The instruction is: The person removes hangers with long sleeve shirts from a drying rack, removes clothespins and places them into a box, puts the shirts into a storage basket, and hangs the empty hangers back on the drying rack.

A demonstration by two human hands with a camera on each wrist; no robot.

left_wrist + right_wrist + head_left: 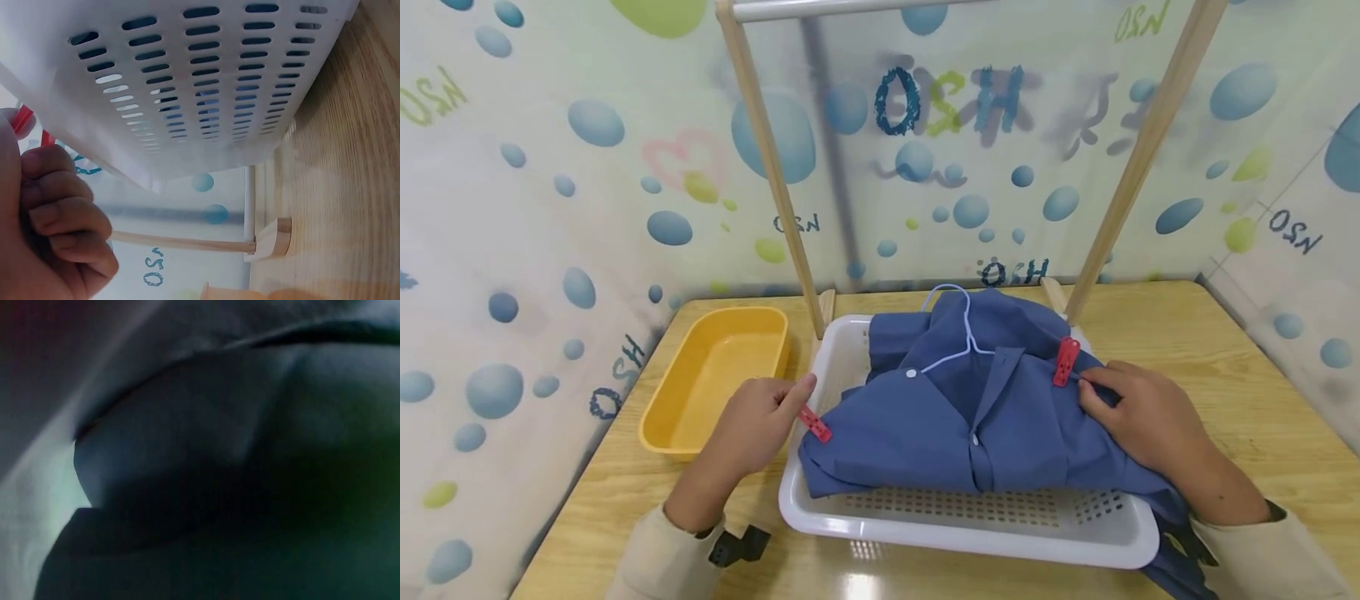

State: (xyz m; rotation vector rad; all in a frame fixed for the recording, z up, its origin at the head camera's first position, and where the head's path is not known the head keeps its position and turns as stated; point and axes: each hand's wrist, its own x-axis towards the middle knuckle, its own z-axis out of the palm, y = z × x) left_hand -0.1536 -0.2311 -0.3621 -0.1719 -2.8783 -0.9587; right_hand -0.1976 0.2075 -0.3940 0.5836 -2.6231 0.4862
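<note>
A blue shirt (910, 442) lies over a white perforated basket (1000, 546), with a pale hanger (968, 321) showing at its open collar. My left hand (752, 425) pinches one end of a red clothespin (817, 425) whose other end sits on the shirt's left shoulder. In the left wrist view that clothespin (23, 117) shows at the thumb, beside curled fingers (72, 215). Another red clothespin (1066, 362) is clipped on the right shoulder. Next to it, my right hand (1146, 417) pinches the shirt's fabric between thumb and forefinger. Dark cloth (175, 431) fills the right wrist view.
A yellow tub (658, 408) stands on the wooden table (1247, 358) left of the basket. Behind rises a rack with wooden posts (778, 179) and a metal bar (820, 8). Part of the shirt hangs over the basket's right front corner.
</note>
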